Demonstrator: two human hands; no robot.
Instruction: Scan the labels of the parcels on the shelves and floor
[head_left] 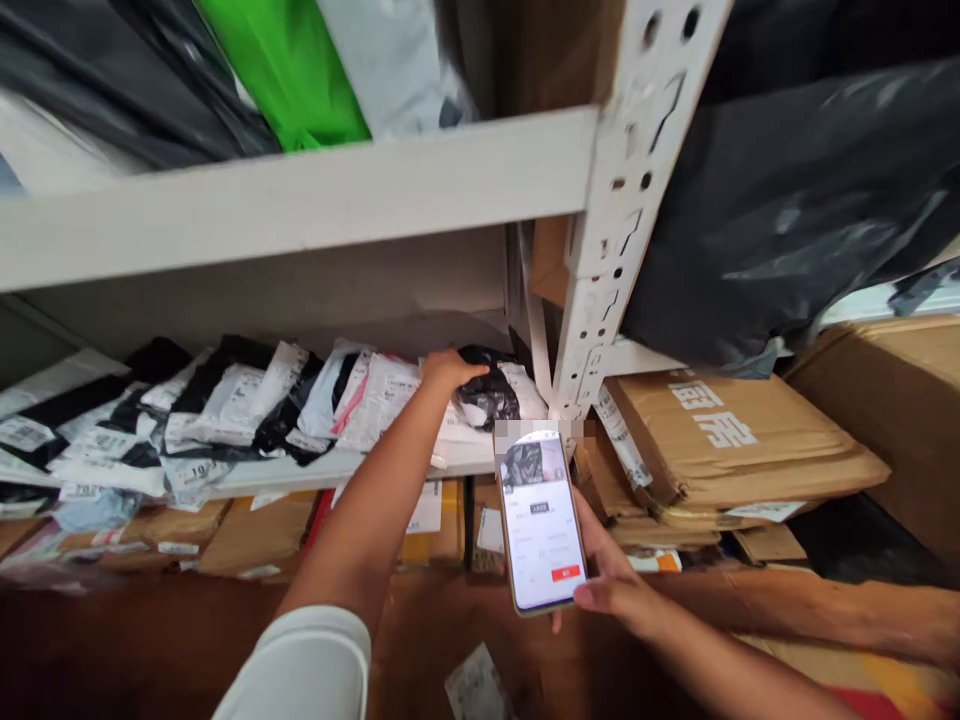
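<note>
At the far left, a row of parcels (244,400) in white, grey, black and pink wrapping is leaned along a lower shelf (281,475), many of them marked with printed labels. Below that shelf, cardboard boxes (259,530) are stored, and above it a green bag (289,70) is held on the upper shelf (300,215). At the right end of the row, a black parcel (501,400) is touched by the left hand (448,368); its fingers are partly hidden, so it cannot be told whether they are clamped. In front of the shelf, a phone (544,530) with a lit screen, a red button shown near its bottom, is clamped between the thumb and fingers of the right hand (609,575). Behind, a perforated white post (609,220) is seen; beyond it, a flat carton (720,435) is overhung by a large black bag (780,220).
</note>
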